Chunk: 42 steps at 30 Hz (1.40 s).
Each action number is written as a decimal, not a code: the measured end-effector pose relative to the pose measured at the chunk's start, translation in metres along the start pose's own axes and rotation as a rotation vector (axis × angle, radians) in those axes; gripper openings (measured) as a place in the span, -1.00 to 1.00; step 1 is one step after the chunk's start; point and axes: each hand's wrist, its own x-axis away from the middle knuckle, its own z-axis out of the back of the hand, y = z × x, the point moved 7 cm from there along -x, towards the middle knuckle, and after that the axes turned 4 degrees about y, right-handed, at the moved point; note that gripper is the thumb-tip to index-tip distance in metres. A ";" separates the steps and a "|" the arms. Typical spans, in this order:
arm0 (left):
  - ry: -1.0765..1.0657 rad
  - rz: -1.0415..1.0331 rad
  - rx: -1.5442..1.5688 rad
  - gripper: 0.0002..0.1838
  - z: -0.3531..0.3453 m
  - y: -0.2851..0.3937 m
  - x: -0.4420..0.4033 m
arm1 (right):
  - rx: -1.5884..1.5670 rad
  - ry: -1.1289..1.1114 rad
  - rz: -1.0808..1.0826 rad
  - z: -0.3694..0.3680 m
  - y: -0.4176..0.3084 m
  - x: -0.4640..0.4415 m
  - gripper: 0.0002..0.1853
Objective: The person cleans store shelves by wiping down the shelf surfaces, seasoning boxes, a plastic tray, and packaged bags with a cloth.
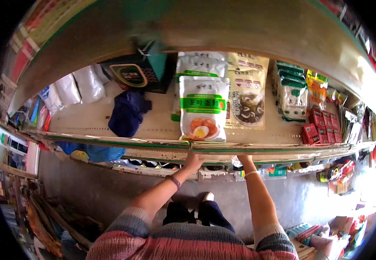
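Note:
My left hand, with a dark band on its wrist, is at the front edge of the shelf. Its fingers are small and blurred against the edge. Just below the same edge is my right hand, a pale bracelet on its wrist and its fingers mostly hidden under the shelf. Something whitish shows beside it; whether the hand holds it is unclear. Above my hands stands a white and green food packet with eggs pictured on it. Behind it to the right is a gold packet showing a bowl of food.
A dark blue cloth lies left of the packets, before a dark green box. Green-white bags and small red boxes sit on the right. An upper shelf overhangs everything. Below runs a lower shelf with goods.

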 end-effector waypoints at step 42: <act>0.346 -0.081 0.383 0.12 0.478 0.047 -0.066 | -0.418 0.323 -0.002 0.087 -0.414 -0.126 -0.46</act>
